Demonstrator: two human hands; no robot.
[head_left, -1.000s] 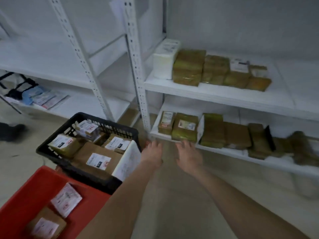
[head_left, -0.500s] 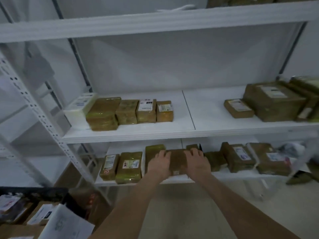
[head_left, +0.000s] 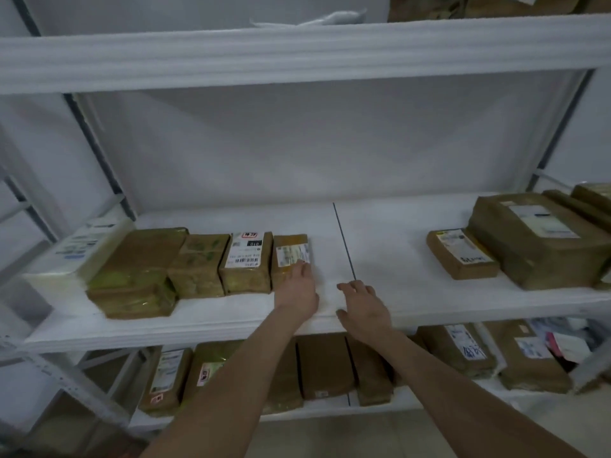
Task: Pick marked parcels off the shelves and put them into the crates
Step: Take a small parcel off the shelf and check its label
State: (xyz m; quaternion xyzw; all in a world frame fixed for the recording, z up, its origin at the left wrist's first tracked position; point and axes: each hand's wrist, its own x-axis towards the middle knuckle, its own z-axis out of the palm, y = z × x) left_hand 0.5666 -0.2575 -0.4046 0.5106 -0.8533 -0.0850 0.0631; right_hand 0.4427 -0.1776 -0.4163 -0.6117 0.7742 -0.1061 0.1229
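Observation, centre of frame: your left hand [head_left: 297, 292] reaches onto the middle shelf [head_left: 396, 259] with its fingers extended. The fingertips touch the near right corner of the small brown parcel [head_left: 291, 247], the last one on the right of the row. It is not gripped, and nothing is closed round it. Your right hand [head_left: 363, 309] sits just right of it, low over the bare board, fingers loosely spread and holding nothing. Whether the palm rests on the board cannot be told.

Assessment: the parcel lies flat, label up, pressed against its neighbour. Its free right side is therefore the only side open to a grasp, which accounts for your left hand's approach and for the right hand waiting beside the gap. The parcel is on the shelf and not lifted. No crate is in view.

Markings: the small brown parcel carries a white label with a yellowish patch, its text illegible. The adjoining labelled parcel [head_left: 246, 259] shows a red mark, a black band reading "010", and a barcode. The white parcel [head_left: 76, 252] at far left bears blue print too blurred to read. The large parcel [head_left: 535, 239] at right also has a label, unreadable.
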